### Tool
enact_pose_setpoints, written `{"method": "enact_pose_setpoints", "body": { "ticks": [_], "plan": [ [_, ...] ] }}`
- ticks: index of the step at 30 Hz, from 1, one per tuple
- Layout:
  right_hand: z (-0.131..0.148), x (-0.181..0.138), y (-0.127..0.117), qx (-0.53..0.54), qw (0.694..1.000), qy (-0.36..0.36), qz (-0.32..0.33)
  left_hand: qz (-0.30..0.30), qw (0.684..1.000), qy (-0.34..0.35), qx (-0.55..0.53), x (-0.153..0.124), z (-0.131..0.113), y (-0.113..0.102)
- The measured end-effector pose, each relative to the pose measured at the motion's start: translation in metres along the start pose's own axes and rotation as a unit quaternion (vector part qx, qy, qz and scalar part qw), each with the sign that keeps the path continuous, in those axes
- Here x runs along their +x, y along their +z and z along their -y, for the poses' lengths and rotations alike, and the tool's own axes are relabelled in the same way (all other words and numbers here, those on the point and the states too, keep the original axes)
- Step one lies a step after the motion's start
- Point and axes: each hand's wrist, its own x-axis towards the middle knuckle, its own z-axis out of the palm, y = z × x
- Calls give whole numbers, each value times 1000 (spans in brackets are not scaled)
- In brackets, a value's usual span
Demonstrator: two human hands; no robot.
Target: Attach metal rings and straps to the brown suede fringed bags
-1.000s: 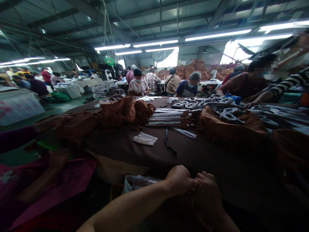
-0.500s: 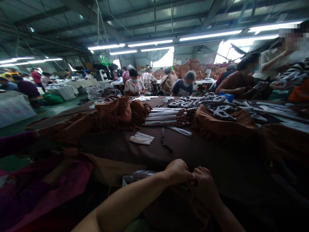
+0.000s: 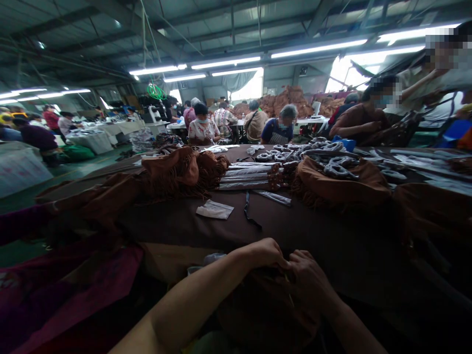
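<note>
My left hand (image 3: 266, 253) and my right hand (image 3: 309, 280) meet at the near edge of a dark brown table (image 3: 295, 231). Both have their fingers curled and pinched together on a dark brown piece (image 3: 265, 305) that lies low in front of me; it is too dark to name. A thin light strand shows between the fingers. A small white packet (image 3: 214, 210) and a dark strap (image 3: 249, 211) lie on the table just beyond my hands.
Brown fringed bags (image 3: 184, 169) are heaped left, more (image 3: 339, 184) on the right under plastic-wrapped handles (image 3: 332, 169). Wrapped straps (image 3: 250, 178) lie in the middle. Other people (image 3: 372, 118) work at the far side and at further tables. Magenta cloth (image 3: 70, 280) lies at my left.
The view has drifted slightly, so my hands sit a little higher and further left in the picture. They stay pinched together on the dark piece.
</note>
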Motion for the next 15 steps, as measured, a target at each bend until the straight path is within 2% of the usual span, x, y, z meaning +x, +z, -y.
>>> {"method": "enact_pose_setpoints", "body": {
  "ticks": [5,9,12,14,15],
  "plan": [
    [-1,0,6,-4,999,44,-23,-28,998,23,50,-4,2,4],
    [-2,2,8,15,998,56,-23,-76,977,57,194,-21,-9,9],
    [-12,-14,9,61,994,77,-53,-192,931,194,244,-50,-10,-6],
    [-26,-41,16,97,982,108,-117,-315,884,280,201,-72,8,-27],
    [-33,-59,23,106,974,128,-155,-390,857,292,167,-83,25,-38]
  ]
}}
